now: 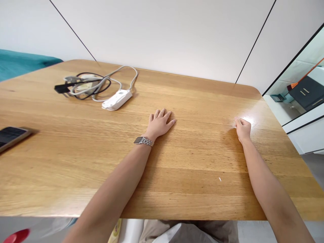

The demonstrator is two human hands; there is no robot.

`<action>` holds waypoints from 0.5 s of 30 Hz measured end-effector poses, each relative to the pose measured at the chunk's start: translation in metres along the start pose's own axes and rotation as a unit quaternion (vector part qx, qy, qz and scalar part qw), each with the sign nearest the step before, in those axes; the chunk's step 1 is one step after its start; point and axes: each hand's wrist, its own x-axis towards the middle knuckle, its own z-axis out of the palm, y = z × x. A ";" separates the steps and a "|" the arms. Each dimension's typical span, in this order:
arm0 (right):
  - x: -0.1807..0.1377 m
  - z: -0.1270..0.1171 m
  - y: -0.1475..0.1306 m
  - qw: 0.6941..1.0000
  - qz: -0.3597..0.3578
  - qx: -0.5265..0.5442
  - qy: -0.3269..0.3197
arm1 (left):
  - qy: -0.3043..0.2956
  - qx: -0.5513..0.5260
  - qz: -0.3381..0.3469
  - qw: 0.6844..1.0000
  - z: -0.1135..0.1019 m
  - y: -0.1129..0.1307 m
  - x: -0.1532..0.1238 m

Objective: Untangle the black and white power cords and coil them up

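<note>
My left hand [160, 125] lies flat on the wooden table [192, 152], fingers spread, with a metal-banded watch [143, 140] on its wrist. Farther right, my right hand [243, 129] is closed in a pinch just at the tabletop. A tiny pale bit shows by its fingertips, too small to name. Between the forearms, close to the front edge, lies a thin white sliver [220, 179].
A white power strip [117, 100] with tangled grey and black cables [97, 88] sits at the back left. At the left edge lies a phone [11, 136]. Behind the table stand white panels [172, 37]; a teal cloth [22, 64] is at far left.
</note>
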 end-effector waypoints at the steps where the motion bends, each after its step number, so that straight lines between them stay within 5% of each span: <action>1: 0.000 0.000 0.000 1.000 -0.001 -0.002 -0.001 | 0.000 0.000 0.000 1.000 0.000 0.000 0.000; 15: 0.001 0.000 0.001 1.000 -0.004 -0.010 0.001 | 0.007 -0.004 0.004 1.000 0.001 -0.001 0.000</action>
